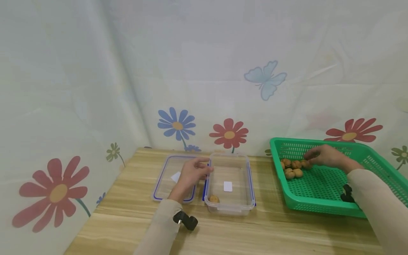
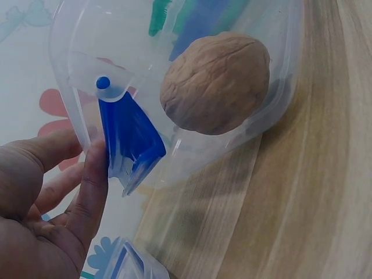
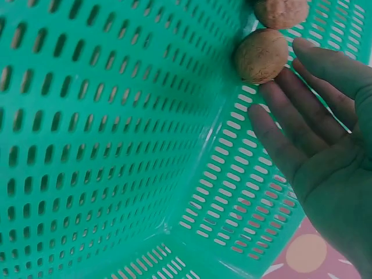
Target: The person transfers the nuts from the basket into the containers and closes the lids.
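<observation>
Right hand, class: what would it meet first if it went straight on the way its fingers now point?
For the right hand, most likely the nearest walnut in the green basket, though depth is unclear and the two may be touching.

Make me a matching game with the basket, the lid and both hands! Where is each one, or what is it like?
Column one:
1. basket
2. lid
3. left hand
4. right hand

Column two:
A. beside several brown walnuts
B. flat on the table
C. at the blue clip of the clear box
D. green, with lots of little holes

Right pairs: 1-D, 2-B, 3-C, 4-A
</observation>
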Demonstrator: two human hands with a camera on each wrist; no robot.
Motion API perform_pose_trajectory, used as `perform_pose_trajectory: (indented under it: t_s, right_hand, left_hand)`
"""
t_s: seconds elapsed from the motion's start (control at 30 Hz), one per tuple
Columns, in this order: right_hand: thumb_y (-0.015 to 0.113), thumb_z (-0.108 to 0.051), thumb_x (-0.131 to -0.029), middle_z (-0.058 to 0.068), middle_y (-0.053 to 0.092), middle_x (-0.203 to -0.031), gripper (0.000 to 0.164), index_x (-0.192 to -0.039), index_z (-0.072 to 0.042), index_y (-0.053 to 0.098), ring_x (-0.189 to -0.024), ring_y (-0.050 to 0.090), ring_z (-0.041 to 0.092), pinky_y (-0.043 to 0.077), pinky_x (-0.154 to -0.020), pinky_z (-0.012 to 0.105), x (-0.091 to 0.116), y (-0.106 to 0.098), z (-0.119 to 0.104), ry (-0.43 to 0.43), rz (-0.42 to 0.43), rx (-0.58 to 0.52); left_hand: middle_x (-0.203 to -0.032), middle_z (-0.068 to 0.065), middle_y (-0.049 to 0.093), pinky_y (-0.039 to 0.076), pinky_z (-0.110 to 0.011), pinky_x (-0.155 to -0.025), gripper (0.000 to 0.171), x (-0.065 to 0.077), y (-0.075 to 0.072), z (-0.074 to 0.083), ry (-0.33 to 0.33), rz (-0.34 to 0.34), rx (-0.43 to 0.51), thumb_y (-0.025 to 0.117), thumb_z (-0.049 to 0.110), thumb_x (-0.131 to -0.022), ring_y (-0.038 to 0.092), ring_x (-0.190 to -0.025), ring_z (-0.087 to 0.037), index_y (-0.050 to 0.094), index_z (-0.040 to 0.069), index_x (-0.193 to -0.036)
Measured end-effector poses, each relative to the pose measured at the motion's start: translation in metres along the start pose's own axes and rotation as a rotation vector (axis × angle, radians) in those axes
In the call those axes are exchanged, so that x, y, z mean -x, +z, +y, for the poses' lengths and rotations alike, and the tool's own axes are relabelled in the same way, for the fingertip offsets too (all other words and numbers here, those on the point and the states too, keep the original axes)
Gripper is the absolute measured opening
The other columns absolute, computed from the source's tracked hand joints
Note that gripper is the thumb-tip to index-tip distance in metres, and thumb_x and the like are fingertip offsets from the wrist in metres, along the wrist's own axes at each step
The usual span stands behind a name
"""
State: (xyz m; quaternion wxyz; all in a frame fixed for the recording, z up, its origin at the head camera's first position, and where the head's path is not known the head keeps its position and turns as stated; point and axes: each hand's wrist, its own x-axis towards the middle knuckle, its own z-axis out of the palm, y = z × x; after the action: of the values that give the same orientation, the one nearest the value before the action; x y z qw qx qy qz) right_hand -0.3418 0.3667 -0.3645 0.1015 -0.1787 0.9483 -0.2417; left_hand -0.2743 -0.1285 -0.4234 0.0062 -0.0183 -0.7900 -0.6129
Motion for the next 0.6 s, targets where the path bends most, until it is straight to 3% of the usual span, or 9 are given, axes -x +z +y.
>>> perform_pose_trajectory:
  t_s: [0.3, 0.6]
  right_hand:
    - [0.069, -0.007, -0.102, 0.022, 0.074, -0.11, 0.026, -0.119, 0.012, 0.071, -0.099, 0.071, 0.038, 0.062, -0.081, 0.054, -0.0009, 0.0029, 0.0028, 0.025, -0.045, -0.003]
    - [0.075, -0.022, -0.102, 0.031, 0.068, -0.123, 0.047, -0.129, 0.016, 0.065, -0.11, 0.067, 0.046, 0.06, -0.088, 0.059, 0.0014, 0.0024, 0.0037, 0.037, -0.141, 0.003]
  left_hand:
    - [-0.111, -0.015, 0.074, 0.065, -0.037, -0.079, 0.047, 0.0003, 0.0004, -0.0009, -0.005, 0.0, -0.01, 0.082, 0.017, -0.096, 0.075, -0.088, -0.024, 0.068, 0.006, -0.139]
    - [-0.112, -0.015, 0.073, 0.065, -0.036, -0.08, 0.046, -0.0002, 0.0006, 0.0003, -0.008, 0.002, 0.011, 0.082, 0.016, -0.096, 0.075, -0.091, -0.026, 0.068, 0.007, -0.139]
